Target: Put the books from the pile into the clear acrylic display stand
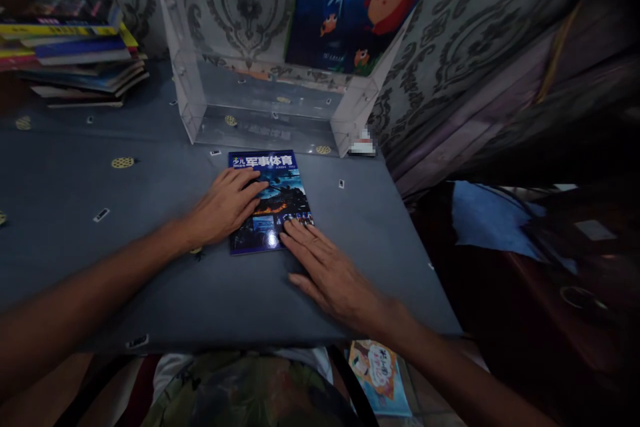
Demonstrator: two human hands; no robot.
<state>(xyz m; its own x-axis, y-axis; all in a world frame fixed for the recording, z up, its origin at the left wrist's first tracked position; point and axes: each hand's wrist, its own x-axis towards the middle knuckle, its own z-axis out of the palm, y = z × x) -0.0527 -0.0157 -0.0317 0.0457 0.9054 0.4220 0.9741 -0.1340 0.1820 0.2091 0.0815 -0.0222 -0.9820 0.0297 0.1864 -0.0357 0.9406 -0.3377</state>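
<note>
book (285, 190): dark blue, white lettering | tablecloth (155, 193): grey-blue, yellow pineapple print | backdrop (463, 20): grey, dark scrollwork

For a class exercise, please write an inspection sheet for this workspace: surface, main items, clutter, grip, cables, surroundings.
Surface: blue-grey tablecloth with pineapple prints.
Main items: closed dark-blue book, lying flat.
Clutter: stack of books far left; clear stand beyond the book, fish-cover book at its right side.
Grip: left hand on the book's left side, right hand over its lower right edge; neither closed around it.
Cables: nothing seen for certain; right side is dark.
Surroundings: patterned backdrop; pale blue sheet right.
</note>
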